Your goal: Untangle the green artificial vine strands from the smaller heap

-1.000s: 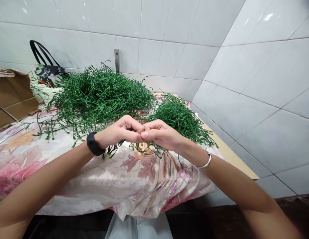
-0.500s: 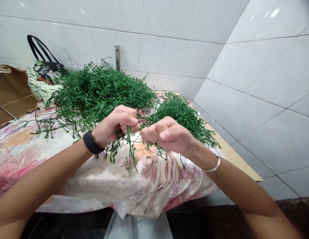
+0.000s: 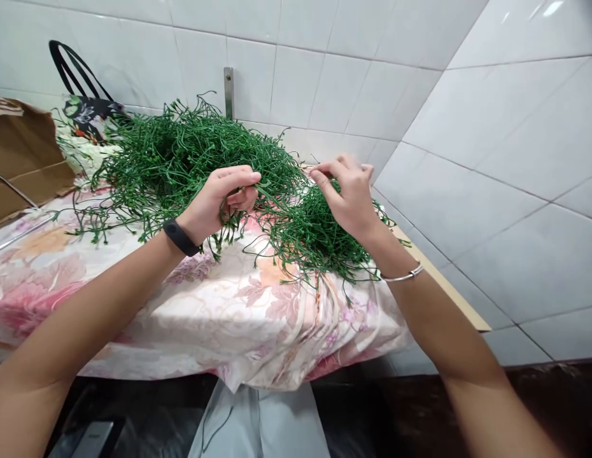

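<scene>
My left hand [image 3: 229,196], with a black band at the wrist, is closed on a green stem [image 3: 270,196] that pokes out by the thumb. Its fingers are in front of a large heap of thin green stems [image 3: 195,152] with small knobby tips, which look artificial. Over a smaller heap of the same stems [image 3: 319,232] hangs my right hand [image 3: 348,194], a silver bangle on its wrist. Thumb and forefinger are pinched together there; what they hold, if anything, is too small to make out. Its other fingers are slightly blurred.
A flowered cloth [image 3: 200,331] covers the table. On the left are a cardboard box [image 3: 26,156], a metal rod [image 3: 19,235], white material [image 3: 93,152] and a floral bag [image 3: 90,114]. Tiled walls rise behind and at right. A grey device [image 3: 93,439] shows below.
My right hand has moved away from the left, up and to the right, its fist turning into a pinch. The stem that hung below my left hand no longer hangs there.
</scene>
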The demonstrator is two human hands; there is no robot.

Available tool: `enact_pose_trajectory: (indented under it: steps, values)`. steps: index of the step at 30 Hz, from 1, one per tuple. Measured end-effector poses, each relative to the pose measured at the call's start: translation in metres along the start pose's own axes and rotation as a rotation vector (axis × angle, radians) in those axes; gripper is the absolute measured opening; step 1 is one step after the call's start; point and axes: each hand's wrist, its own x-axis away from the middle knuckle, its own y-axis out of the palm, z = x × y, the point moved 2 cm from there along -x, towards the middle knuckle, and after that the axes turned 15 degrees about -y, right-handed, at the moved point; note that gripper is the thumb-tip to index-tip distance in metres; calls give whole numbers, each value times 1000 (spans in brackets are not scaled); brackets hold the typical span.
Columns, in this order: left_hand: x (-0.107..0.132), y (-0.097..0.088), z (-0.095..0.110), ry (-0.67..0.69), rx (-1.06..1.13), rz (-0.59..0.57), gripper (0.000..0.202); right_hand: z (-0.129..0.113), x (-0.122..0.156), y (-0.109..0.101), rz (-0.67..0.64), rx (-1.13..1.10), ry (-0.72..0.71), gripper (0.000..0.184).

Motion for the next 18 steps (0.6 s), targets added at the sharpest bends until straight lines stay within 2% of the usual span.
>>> enact_pose_trajectory:
  steps: [3,6,8,10,11,12,14,15,16,18]
  values:
    - [-1,1,-3,-22,-44,2,27,11,2,7,-37,221,31,33]
    - [-1,1,-3,-15,-34,3,26,4,0,-7,71,275,11,30]
    - [-1,0,-3,-5,-16,3,26,-20,-1,-29,173,210,-68,24]
    - [-3,-1,-4,-1,4,8,27,-59,6,-51,234,22,-174,16]
    - [-4,-3,-5,-2,15,8,28,-83,14,-57,219,-121,-239,13]
    - [-6,-4,-7,-5,26,6,28,-108,26,-56,124,-292,-304,13]
    - [-9,-6,-11,-9,40,-11,27,-165,62,-32,-284,-567,-565,20]
    - [-11,-8,-14,-9,46,-21,28,-191,84,-11,-445,-643,-650,26]
    - [-13,-9,-16,-11,51,-29,29,-214,109,16,-611,-692,-669,32]
    - [-16,-11,-21,-24,54,-32,30,-251,158,80,-910,-817,-598,42]
